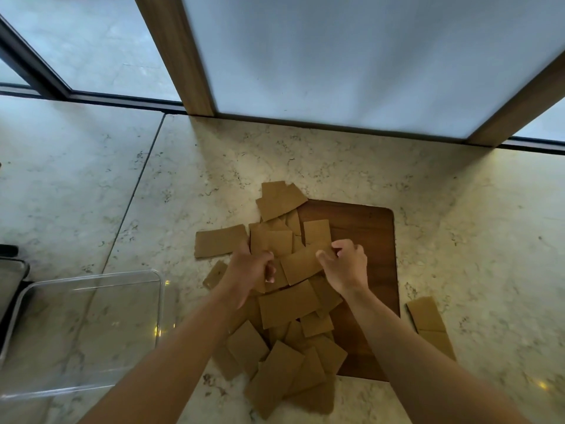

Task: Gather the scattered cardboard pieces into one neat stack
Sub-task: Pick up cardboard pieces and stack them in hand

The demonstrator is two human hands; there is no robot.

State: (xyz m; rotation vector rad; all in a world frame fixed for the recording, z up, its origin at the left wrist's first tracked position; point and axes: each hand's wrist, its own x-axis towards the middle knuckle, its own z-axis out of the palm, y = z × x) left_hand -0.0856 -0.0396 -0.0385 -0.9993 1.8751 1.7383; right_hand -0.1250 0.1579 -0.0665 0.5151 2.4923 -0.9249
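Several brown cardboard pieces (287, 304) lie scattered and overlapping across a dark wooden board (367, 228) and the marble counter. My left hand (249, 270) grips upright pieces (266, 240) at the pile's left side, fingers curled round their lower edge. My right hand (347, 264) pinches the right edge of a tilted piece (301, 264) in the middle. One piece (220, 240) lies flat to the left, a small one (215, 274) below it. Another long piece (429, 319) sits apart on the right.
A clear plastic container (91, 328) stands on the marble counter (153, 194) at the left, with a dark tray (12, 276) behind it. A frosted panel in a wooden frame (183, 56) rises at the back edge.
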